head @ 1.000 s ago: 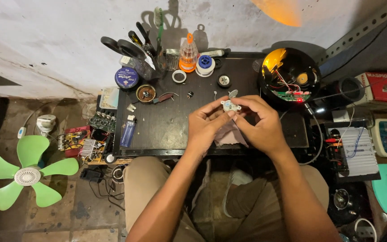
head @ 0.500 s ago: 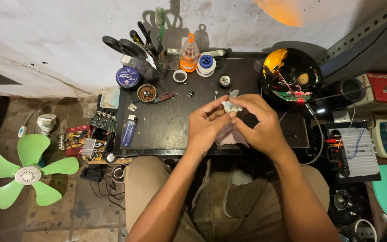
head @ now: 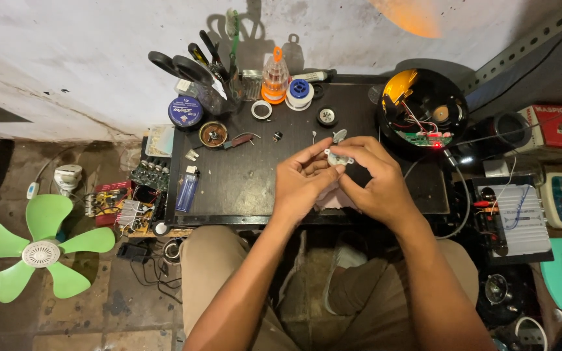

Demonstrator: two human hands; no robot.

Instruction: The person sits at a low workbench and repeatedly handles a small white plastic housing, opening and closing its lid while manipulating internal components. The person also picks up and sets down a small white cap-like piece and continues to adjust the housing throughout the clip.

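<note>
While both hands meet over the middle of the black tabletop (head: 242, 188), the head view shows a small pale round part (head: 338, 158) pinched between them, lifted just above the surface. Left hand (head: 304, 179): fingers closed on the part's near side. Right hand (head: 375, 182): fingers curled around its far side, thumb against it. Work looks mid-way: the part is off the tabletop and being fiddled with, not yet set into anything; what exactly is done to it is too small to tell. A pinkish cloth (head: 333, 198) lies under the hands. Right of them, an open black round housing (head: 424, 110) shows wires and a green board, with a red light lit. Along the back edge: orange-capped bottle (head: 274, 78), solder spool (head: 300, 93), blue tin (head: 185, 112), scissors (head: 180, 65). Blue lighter (head: 188, 188) lies well to the left. On the floor, a green fan (head: 37, 250). Small loose bits near the hands crowd the spot; nothing blocks them directly.
</note>
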